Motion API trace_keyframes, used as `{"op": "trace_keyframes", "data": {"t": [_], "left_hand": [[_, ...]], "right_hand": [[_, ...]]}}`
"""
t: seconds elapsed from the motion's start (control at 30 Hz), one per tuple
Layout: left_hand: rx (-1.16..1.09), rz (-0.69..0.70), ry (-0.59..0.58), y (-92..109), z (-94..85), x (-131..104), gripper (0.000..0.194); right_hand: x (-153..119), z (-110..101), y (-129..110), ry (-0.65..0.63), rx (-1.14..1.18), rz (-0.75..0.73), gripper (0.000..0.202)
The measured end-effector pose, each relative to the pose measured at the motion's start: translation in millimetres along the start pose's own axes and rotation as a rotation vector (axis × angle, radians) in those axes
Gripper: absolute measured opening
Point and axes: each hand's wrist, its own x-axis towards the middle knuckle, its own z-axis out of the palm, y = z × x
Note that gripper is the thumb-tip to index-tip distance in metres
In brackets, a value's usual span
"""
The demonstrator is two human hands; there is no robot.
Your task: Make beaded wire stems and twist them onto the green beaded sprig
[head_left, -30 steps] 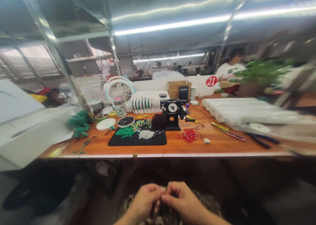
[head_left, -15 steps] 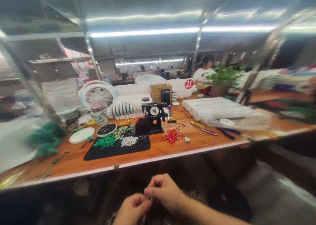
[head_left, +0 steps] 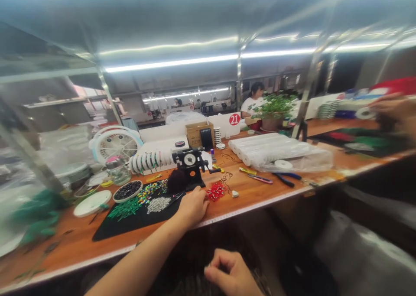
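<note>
My left hand [head_left: 194, 207] reaches onto the table beside a pile of red pieces [head_left: 216, 191]; its fingertips touch the pile's left edge, and what they hold, if anything, is hidden. Below the table edge, my right hand [head_left: 229, 270] is closed in a pinch on something too small to make out. On a black mat [head_left: 107, 230] lie green pieces [head_left: 125, 209], silvery pieces [head_left: 158, 205] and multicoloured beads [head_left: 152, 191]. A round dish [head_left: 128, 192] of black pieces stands at the mat's back edge. Behind my left hand is a black device with a dial [head_left: 190, 159].
A white fan [head_left: 116, 145], a glass jar [head_left: 118, 170] and a white lid [head_left: 92, 203] are on the left. Wrapped white rolls [head_left: 266, 151], pliers [head_left: 287, 179] and a cutter [head_left: 260, 179] lie right. Another person's hand [head_left: 394, 109] shows at far right.
My left hand has left my right hand and moved up and forward onto the table by the red pieces. My right hand is lower and further right. The camera view has shifted; another person's hand now shows.
</note>
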Motion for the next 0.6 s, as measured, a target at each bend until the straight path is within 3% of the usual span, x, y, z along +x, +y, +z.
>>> {"op": "trace_keyframes", "data": {"t": [0.17, 0.3, 0.5, 0.6], "left_hand": [[-0.007, -0.009, -0.044, -9, -0.6, 6, 0.015], [-0.100, -0.048, 0.010, -18, -7.5, -1, 0.014], [-0.392, -0.147, 0.172, -23, -15.2, -4, 0.014], [-0.599, -0.224, 0.156, -22, -17.5, -9, 0.015]], "right_hand": [[2, -3, 6, -0.024, 0.009, 0.059, 0.017], [2, -1, 3, -0.031, 0.021, 0.043, 0.016], [6, 3, 10, 0.050, 0.023, 0.023, 0.022], [9, 1, 5, 0.102, 0.045, -0.007, 0.029]]}}
